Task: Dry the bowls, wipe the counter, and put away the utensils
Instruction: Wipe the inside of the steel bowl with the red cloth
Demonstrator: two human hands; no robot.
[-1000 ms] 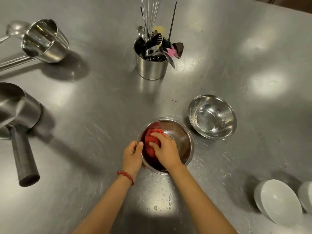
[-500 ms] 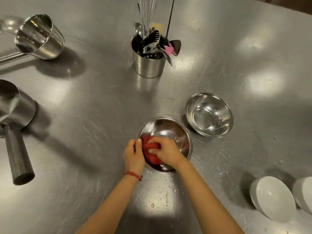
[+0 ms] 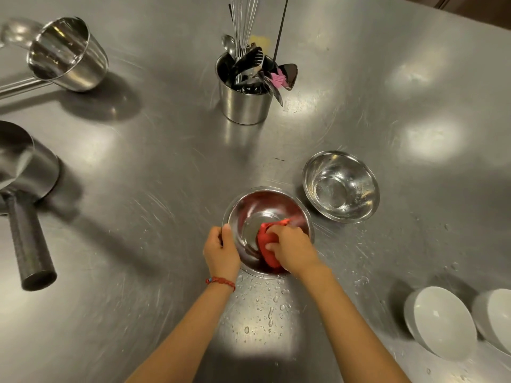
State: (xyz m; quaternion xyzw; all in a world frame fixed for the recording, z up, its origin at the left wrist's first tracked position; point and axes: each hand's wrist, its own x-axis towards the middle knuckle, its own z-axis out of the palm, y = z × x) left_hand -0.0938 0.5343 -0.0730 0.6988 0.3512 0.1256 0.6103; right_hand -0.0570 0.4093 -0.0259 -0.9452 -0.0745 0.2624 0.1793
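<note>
The right hand [image 3: 294, 251] is closed around a bunched red cloth [image 3: 267, 246] and presses it against the inner wall of the steel bowl [image 3: 260, 205], on the side nearest the person, which suits drying the inside. The left hand [image 3: 221, 251] pinches the bowl's left rim, thumb over the edge, apparently to stop the light bowl from sliding or spinning on the slick steel counter [image 3: 143, 189] under the rubbing.

Just beside this bowl, up and to its right, sits a second steel bowl [image 3: 341, 186] with droplets inside, so it probably awaits the cloth next. Water drops [image 3: 265, 308] lie on the counter just below the held bowl, between the forearms; wiping looks not yet done. Well beyond the bowl stands a steel utensil holder [image 3: 244, 103] packed with tools. Two white bowls [image 3: 439, 322] rest tilted far to the bowl's lower right.
</note>
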